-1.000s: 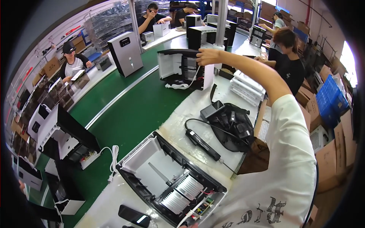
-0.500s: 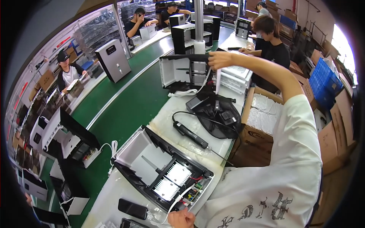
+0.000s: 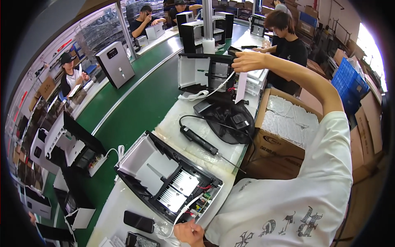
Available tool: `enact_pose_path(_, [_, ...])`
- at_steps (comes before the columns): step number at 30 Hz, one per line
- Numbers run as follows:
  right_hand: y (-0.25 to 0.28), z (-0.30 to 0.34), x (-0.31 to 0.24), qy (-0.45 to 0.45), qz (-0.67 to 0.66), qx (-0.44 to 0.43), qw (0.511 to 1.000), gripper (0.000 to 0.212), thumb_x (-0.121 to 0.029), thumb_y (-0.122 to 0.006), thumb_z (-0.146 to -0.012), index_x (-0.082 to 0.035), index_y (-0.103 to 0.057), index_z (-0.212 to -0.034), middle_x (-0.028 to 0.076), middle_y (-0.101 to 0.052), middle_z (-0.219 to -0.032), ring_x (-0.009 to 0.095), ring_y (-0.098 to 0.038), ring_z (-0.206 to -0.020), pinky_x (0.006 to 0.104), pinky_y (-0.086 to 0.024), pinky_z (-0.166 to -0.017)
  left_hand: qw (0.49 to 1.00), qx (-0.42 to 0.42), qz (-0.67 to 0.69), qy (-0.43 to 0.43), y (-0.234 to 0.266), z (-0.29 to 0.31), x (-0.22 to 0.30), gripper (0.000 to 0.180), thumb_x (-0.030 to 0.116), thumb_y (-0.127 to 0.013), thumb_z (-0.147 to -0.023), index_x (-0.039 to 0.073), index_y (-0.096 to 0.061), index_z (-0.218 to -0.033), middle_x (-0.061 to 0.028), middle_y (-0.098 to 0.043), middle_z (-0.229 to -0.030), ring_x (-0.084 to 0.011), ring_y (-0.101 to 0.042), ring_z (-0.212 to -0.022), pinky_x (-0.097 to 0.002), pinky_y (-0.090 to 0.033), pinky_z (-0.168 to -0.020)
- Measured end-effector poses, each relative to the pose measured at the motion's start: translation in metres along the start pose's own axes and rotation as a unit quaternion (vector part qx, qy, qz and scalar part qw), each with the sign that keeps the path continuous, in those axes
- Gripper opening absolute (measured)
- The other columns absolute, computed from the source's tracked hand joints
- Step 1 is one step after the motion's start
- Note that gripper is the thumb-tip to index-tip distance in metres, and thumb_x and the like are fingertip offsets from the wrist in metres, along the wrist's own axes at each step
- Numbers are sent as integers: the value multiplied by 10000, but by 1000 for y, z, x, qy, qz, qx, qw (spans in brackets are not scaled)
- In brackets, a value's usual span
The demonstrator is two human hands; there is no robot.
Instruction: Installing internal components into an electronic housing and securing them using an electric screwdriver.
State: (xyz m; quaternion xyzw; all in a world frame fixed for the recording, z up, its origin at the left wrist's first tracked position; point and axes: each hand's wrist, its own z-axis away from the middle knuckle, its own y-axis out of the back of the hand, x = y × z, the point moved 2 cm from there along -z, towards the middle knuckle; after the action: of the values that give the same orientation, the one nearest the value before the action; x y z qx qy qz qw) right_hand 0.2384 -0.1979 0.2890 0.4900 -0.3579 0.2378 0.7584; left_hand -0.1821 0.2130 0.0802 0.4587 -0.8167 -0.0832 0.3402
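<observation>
My right hand [image 3: 248, 61] reaches far out, its closed fingers on the upper corner of an open black-and-white appliance housing [image 3: 193, 70]. That housing stands on its side, with a heat sink, a coiled white cord and a loose white panel [image 3: 241, 87] at its end. Close to my body lies a second open housing [image 3: 149, 164], showing a bright finned heat sink [image 3: 179, 190] and a small circuit board [image 3: 200, 204]. My left hand [image 3: 189, 232] is curled at its near corner, beside a white cord [image 3: 184, 208]; what its fingers hold, if anything, is hidden.
A corded electric screwdriver [image 3: 198, 140] and a black mesh bag [image 3: 231, 125] lie on the bench. Two dark phone-like devices, one a phone [image 3: 138, 222], lie near the left hand. A carton [image 3: 271, 144] of wrapped white parts stands right. Finished-looking units line the green conveyor [image 3: 144, 99]; co-workers sit beyond.
My right hand and the far housing have shifted slightly right in view, and the housing has turned a little. The white panel beside it shows more. The left hand stays at the near housing's corner.
</observation>
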Motion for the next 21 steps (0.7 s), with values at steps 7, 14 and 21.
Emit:
enact_pose_path(7, [9,67,-31,-38,-69,-47,996,120,-148,-588,-782,-91,-530,-871,26,-501,-865,166,-558,-855,313,-431,-772,1000,-1,11,-1,3,-8,9,186,155,-534,-812,156,-538,-626,-75,-498,-606,-302,-457,-521,-422,-345,-485])
enact_pose_path(14, [6,97,-70,-65,-90,-42,993,128,-139,-594,-784,-97,-531,-888,24,-516,-875,167,-559,-884,313,-428,-793,999,-2,2,-32,6,-10,13,217,184,-501,-848,140,-569,-646,-91,-504,-610,-311,-459,-508,-432,-352,-479])
enact_pose_path(21, [1,107,-76,-93,-84,-33,992,140,-131,-592,-774,-93,-538,-897,18,-489,-877,160,-543,-891,303,-418,-798,999,-7,-40,-25,8,-9,18,252,197,-482,-873,132,-607,-664,-94,-516,-617,-317,-480,-529,-442,-365,-492])
